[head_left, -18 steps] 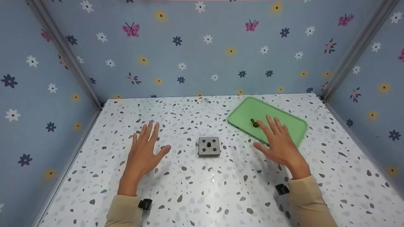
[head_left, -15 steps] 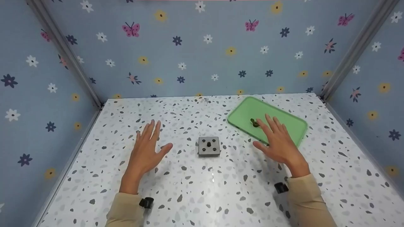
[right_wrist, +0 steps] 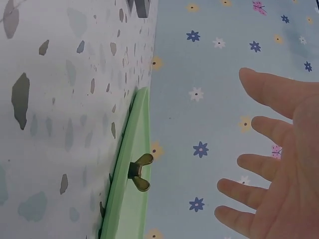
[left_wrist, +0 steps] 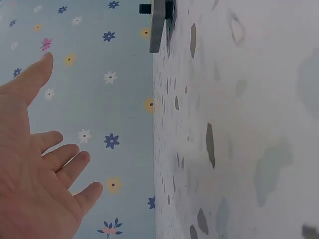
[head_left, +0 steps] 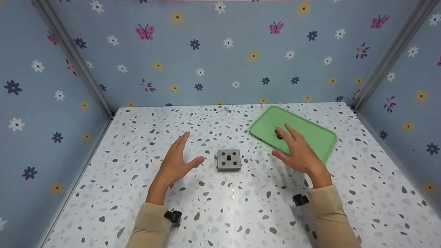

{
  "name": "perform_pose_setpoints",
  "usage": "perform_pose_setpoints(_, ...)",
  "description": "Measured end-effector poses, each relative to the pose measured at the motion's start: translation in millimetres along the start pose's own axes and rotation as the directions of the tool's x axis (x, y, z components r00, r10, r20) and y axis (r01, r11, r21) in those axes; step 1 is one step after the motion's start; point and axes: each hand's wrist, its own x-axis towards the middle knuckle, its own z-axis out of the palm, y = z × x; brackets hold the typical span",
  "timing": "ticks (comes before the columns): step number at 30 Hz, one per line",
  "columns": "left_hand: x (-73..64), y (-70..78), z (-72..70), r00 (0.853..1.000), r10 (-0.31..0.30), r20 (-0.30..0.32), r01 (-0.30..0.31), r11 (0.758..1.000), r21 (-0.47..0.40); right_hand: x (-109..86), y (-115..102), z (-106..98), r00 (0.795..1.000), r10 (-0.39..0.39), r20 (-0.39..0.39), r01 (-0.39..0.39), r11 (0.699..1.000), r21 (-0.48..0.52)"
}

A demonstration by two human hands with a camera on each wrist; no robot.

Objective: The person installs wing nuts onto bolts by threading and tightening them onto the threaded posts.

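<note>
A square grey metal block (head_left: 229,159) with a hole near each corner and a dark threaded stud at its centre sits mid-table. To its left my left hand (head_left: 175,164) hovers, thumb spread towards the block, holding nothing. A brass-coloured wing nut (right_wrist: 138,172) lies on the green tray (head_left: 311,132), to the right of the block. In the head view my right hand (head_left: 299,151) is over the tray's near edge and its fingers partly cover the wing nut. The right wrist view shows those fingers extended, apart from the nut.
The speckled white tabletop (head_left: 206,206) is bounded by flowered blue panels (head_left: 213,51) at the back and both sides. Grey metal posts stand in the two back corners. A small black device (head_left: 174,217) is strapped at each wrist.
My left hand has moved right, towards the metal block, and turned more side-on. My right hand has shifted slightly left, over the wing nut. The block and tray stay put.
</note>
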Motion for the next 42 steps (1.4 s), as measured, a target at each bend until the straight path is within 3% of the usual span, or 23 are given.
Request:
perform_pose_setpoints(7,7.4,1.9,16.5,1.000,-0.014,0.024,0.017,0.990,-0.142,6.6,-0.6,1.6,1.000,0.014,0.012,-0.014,1.000,0.013)
perform_pose_setpoints(22,12.8,1.6,44.7,0.995,-0.058,0.078,0.077,0.959,-0.273,17.8,-1.6,2.6,1.000,0.014,0.023,-0.015,0.999,0.030)
perform_pose_setpoints(35,13.0,-2.3,53.2,0.996,-0.046,0.072,0.064,0.962,-0.266,21.9,-5.8,12.3,1.000,-0.026,0.017,0.025,0.999,0.039)
perform_pose_setpoints(42,12.4,-2.8,55.1,0.994,-0.047,0.100,0.075,0.952,-0.298,22.3,-4.0,11.1,0.999,-0.001,0.035,-0.001,0.999,0.044)
